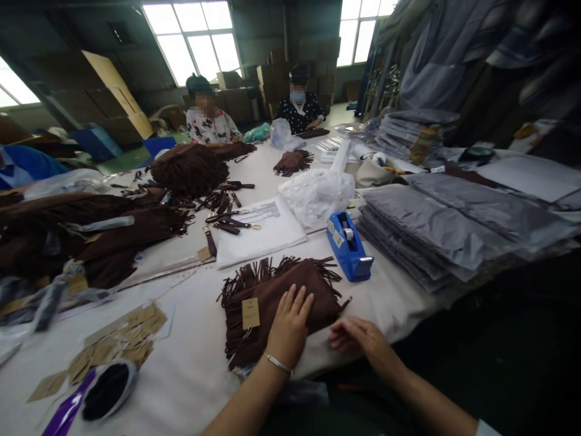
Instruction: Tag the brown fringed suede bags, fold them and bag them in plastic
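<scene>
Fingers of the left hand [289, 324] lie spread flat on the brown fringed bag [276, 303], pressing it to the white table [190, 369]. Right hand [358, 339] rests loosely curled at the bag's near right edge, gripping nothing visible.
</scene>
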`<act>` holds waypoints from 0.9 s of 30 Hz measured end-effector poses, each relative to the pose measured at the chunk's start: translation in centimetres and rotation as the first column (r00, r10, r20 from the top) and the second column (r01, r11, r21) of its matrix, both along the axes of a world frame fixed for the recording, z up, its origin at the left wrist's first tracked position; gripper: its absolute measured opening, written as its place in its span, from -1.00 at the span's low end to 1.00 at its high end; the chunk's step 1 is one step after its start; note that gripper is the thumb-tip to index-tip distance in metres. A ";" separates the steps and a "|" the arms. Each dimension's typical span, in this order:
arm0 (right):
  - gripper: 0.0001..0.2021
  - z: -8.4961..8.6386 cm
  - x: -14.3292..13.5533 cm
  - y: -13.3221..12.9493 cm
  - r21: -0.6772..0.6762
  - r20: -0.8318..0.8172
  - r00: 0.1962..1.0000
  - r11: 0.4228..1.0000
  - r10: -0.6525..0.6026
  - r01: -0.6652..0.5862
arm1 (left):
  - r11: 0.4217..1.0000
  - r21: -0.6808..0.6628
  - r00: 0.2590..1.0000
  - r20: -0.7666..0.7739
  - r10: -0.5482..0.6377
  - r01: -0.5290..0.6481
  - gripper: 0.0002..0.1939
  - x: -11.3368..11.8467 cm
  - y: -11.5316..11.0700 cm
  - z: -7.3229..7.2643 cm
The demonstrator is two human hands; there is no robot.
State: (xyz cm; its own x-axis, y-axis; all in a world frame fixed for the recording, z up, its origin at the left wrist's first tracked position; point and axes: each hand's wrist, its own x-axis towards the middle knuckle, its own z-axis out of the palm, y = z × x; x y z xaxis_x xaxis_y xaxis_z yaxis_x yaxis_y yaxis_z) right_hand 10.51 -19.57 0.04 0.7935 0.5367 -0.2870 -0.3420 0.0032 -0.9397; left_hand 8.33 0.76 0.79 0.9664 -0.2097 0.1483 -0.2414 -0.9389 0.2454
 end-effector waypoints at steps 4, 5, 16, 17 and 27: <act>-0.55 -0.4 -1.2 2.0 0.327 -0.156 0.952 0.923 0.264 -0.202 | 0.997 -0.080 0.999 0.030 0.019 -0.017 -0.20 -0.4 0.4 1.2; -0.55 -0.6 -0.9 2.9 0.382 -0.176 0.964 0.916 0.200 -0.120 | 0.996 -0.089 0.999 0.036 0.023 -0.019 -0.21 -0.6 0.4 1.5; -0.19 -1.3 6.8 4.9 0.361 -0.012 0.997 0.929 -0.081 0.080 | 1.000 -0.030 0.996 0.084 0.009 -0.007 -0.16 -2.7 -0.9 0.0; -0.18 -1.0 7.3 4.7 0.367 -0.007 0.995 0.925 -0.103 0.098 | 1.000 -0.030 0.996 0.085 0.001 0.001 -0.16 -2.8 -0.9 -0.2; -0.43 -0.1 6.6 7.8 -0.522 0.683 0.586 0.853 0.436 -0.027 | 0.948 -0.254 0.976 0.146 -0.159 0.192 -0.69 -5.1 -0.9 0.7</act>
